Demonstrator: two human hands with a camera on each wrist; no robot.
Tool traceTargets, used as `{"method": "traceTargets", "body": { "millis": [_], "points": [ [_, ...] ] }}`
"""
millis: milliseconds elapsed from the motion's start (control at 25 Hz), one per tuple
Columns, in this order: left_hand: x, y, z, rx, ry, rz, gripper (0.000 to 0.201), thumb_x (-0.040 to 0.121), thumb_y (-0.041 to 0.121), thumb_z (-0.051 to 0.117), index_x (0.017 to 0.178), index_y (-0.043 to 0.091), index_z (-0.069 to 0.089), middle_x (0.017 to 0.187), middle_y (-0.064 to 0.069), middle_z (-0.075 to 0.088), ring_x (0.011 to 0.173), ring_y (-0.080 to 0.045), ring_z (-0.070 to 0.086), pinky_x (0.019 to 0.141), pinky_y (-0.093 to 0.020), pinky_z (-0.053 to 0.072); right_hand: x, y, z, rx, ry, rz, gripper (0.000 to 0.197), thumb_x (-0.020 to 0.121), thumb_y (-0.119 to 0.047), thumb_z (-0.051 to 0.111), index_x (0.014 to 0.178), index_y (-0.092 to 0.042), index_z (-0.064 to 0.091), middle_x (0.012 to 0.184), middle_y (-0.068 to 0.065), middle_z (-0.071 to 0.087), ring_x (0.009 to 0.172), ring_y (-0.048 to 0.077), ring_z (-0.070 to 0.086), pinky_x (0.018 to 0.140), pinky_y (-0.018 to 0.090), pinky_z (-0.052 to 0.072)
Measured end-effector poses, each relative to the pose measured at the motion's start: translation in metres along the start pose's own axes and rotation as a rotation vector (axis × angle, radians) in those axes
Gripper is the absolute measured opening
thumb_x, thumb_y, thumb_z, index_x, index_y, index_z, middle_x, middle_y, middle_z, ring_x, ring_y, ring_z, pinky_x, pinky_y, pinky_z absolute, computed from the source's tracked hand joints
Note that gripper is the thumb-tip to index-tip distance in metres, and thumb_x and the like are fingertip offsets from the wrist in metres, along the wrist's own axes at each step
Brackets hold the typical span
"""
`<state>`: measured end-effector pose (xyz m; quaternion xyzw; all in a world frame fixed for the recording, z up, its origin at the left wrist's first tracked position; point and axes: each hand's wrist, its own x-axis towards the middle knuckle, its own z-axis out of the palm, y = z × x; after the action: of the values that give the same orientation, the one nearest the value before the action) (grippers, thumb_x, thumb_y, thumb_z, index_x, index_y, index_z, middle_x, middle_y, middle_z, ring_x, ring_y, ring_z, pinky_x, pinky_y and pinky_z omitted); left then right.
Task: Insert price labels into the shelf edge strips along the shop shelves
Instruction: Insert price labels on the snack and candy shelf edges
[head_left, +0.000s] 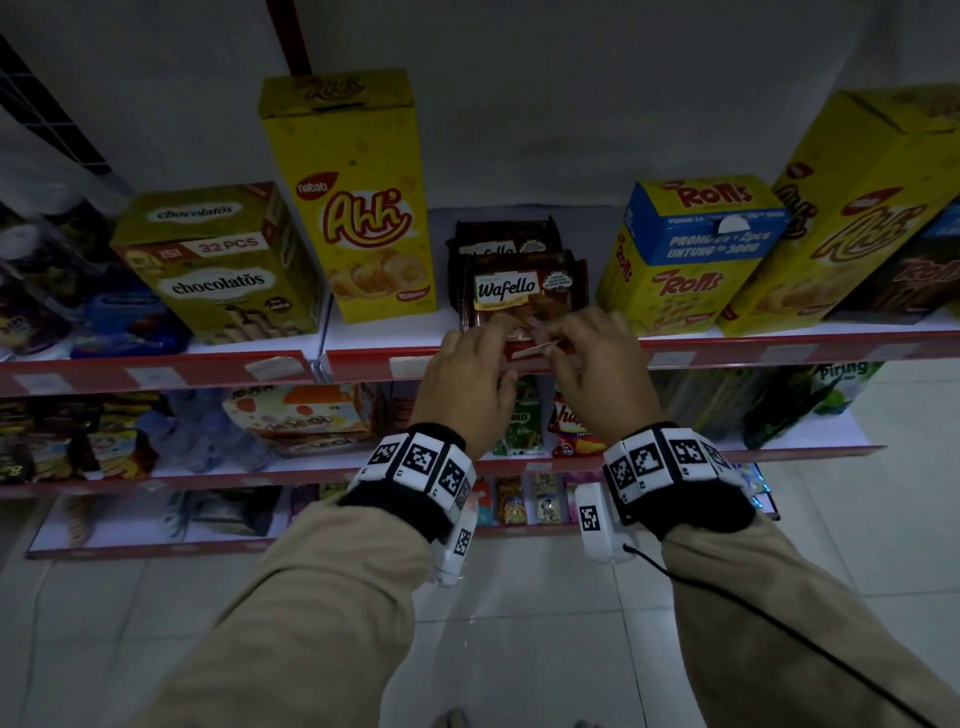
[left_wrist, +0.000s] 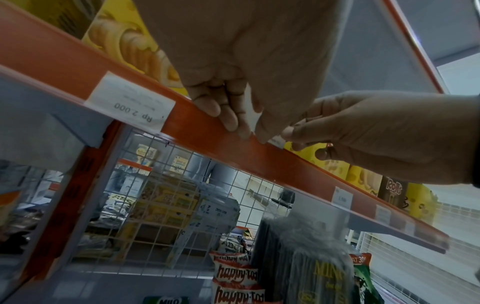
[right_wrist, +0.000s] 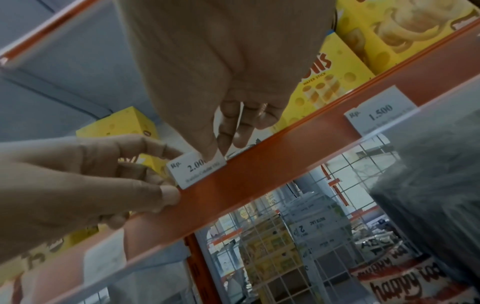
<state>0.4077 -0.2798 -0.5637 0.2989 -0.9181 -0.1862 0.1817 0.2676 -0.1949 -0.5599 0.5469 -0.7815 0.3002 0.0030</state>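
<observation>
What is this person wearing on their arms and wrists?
Both arms are in long beige sleeves. Each wrist carries a black band ringed with white square tiles printed with black-and-white coded patterns. A white camera unit hangs under each band, also bearing a coded tile. A thin black cable trails from the right wrist unit. The left hand and right hand are bare.

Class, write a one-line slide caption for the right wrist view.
Both hands fit a white price label into the red shelf strip.
</observation>
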Motion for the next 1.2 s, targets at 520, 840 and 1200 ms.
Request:
{"method": "traceTargets", "body": {
  "millis": [520,840,1200],
  "points": [
    [0.000,-0.002,0.006,0.206,0.008,0.051,0.028,0.090,0.024,0.052,0.113,0.011,0.062,0.111,-0.009,0.057,0.105,-0.030,0.047,0.087,-0.040,0.041,-0.006,0.012,-0.002,-0.219,-0.110,-0.025,0.016,0.091,-0.016,0.058,0.101,-0.009,0.066,0.106,0.011,0.058,0.102,0.030,0.048,0.078,0.042,0.045],
    [-0.001,0.000,0.009,0.270,-0.009,0.036,0.026,0.086,0.021,0.055,0.110,0.013,0.063,0.110,-0.009,0.054,0.104,-0.029,0.046,0.083,-0.040,0.042,-0.012,0.014,0.002,-0.267,-0.053,-0.092,0.014,0.086,-0.008,0.062,0.100,-0.006,0.066,0.101,0.017,0.061,0.096,0.036,0.052,0.074,0.042,0.046],
    [-0.006,-0.002,0.007,0.154,0.065,0.067,0.026,0.085,0.014,0.058,0.110,0.008,0.062,0.106,-0.011,0.058,0.099,-0.031,0.050,0.079,-0.042,0.044,-0.015,0.013,0.004,-0.241,-0.001,-0.067,0.027,0.079,-0.005,0.063,0.106,-0.007,0.064,0.103,0.017,0.058,0.098,0.036,0.049,0.074,0.039,0.046]
  ]
}}
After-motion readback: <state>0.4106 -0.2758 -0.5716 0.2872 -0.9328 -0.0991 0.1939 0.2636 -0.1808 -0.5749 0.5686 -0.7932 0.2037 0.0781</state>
